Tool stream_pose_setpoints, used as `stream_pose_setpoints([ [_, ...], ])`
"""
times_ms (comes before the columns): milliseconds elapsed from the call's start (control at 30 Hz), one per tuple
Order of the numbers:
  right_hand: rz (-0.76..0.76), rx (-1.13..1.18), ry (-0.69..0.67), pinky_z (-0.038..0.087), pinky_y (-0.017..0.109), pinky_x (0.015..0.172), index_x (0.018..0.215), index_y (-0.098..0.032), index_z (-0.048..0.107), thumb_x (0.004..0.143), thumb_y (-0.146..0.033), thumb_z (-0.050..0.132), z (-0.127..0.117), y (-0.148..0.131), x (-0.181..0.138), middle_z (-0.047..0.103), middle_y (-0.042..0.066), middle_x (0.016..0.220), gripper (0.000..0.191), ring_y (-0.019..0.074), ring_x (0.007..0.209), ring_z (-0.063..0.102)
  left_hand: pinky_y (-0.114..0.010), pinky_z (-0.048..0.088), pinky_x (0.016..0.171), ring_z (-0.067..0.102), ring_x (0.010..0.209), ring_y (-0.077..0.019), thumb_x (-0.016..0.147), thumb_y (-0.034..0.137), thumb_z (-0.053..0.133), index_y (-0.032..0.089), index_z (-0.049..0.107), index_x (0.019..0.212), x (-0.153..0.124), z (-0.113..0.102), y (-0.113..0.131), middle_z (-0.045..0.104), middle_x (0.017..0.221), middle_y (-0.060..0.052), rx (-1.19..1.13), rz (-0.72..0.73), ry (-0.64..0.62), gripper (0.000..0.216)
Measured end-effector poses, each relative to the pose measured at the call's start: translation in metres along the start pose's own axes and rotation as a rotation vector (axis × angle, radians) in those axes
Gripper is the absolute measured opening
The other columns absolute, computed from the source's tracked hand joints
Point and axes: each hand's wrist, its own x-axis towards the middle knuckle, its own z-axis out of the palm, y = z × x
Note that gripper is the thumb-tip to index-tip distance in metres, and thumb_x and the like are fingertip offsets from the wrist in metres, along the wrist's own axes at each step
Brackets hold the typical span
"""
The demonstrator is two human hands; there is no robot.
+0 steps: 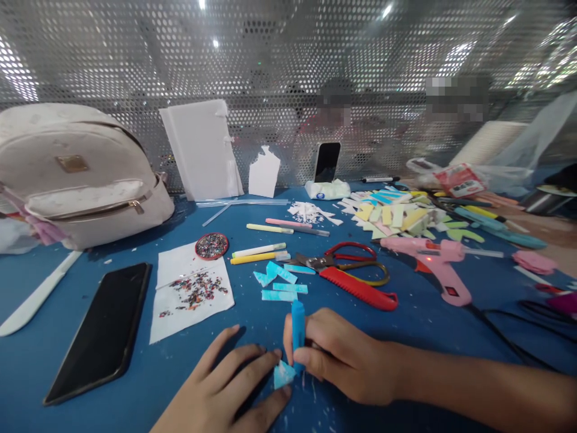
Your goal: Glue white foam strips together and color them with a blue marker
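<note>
My right hand (340, 355) is closed round a blue marker (298, 331), held upright with its lower end at the edge of a small triangular blue piece (283, 375). On the table, my left hand (234, 385) steadies that piece between a fingertip and the thumb, its other fingers spread out. Several blue-coloured strips (283, 291) lie just beyond my hands. Behind them are red-handled pliers (336, 258) and a red utility knife (358, 288). The material of the pieces is hard to tell.
A pink glue gun (439, 258) with a cable lies right, near a heap of pastel strips (396, 213). Left are a black phone (101, 331), white paper (164, 322) with glittery bits, and a backpack (76, 174). Pens (259, 257) lie mid-table. A perforated metal screen (270, 66) stands behind.
</note>
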Motion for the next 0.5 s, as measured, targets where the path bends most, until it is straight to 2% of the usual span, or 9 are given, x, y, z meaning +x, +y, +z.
stream_pose_setpoints([
  [167,0.056,-0.022,0.002,0.047,0.030,0.066,0.095,-0.017,0.062,0.107,-0.062,0.020,-0.0006,-0.0023,-0.0003,0.062,0.003,0.073,0.063,0.0160,0.064,0.057,-0.042,0.025,0.126,0.063,0.115,-0.0130,0.110,0.029,0.043,0.033,0.074,0.112,0.0031,-0.0034,-0.0023,0.072,0.117,0.005,0.011,0.015,-0.011,0.031],
  [267,0.009,-0.045,0.012,0.047,0.030,0.067,0.093,-0.018,0.062,0.107,-0.062,0.022,-0.0006,-0.0026,-0.0007,0.062,0.003,0.072,0.061,0.0166,0.065,0.056,-0.042,0.023,0.126,0.063,0.115,-0.0128,0.111,0.028,0.039,0.033,0.075,0.112,0.0055,-0.0058,-0.0022,0.073,0.114,0.005,0.007,0.020,-0.011,0.036],
  [400,0.027,-0.003,0.009,0.047,0.029,0.065,0.095,-0.018,0.061,0.108,-0.060,0.023,0.0000,-0.0022,-0.0011,0.062,0.002,0.073,0.059,0.0156,0.064,0.057,-0.042,0.024,0.126,0.063,0.113,-0.0133,0.108,0.029,0.050,0.033,0.075,0.109,0.0047,-0.0051,-0.0003,0.073,0.114,0.005,0.021,0.016,-0.007,0.025],
  [500,-0.018,-0.012,0.010,0.047,0.029,0.066,0.093,-0.018,0.061,0.108,-0.059,0.024,0.0005,-0.0016,-0.0008,0.061,0.002,0.072,0.057,0.0155,0.064,0.055,-0.043,0.027,0.125,0.064,0.111,-0.0135,0.105,0.030,0.056,0.033,0.074,0.108,0.0023,-0.0030,0.0000,0.072,0.113,0.004,0.039,0.021,-0.002,0.019],
])
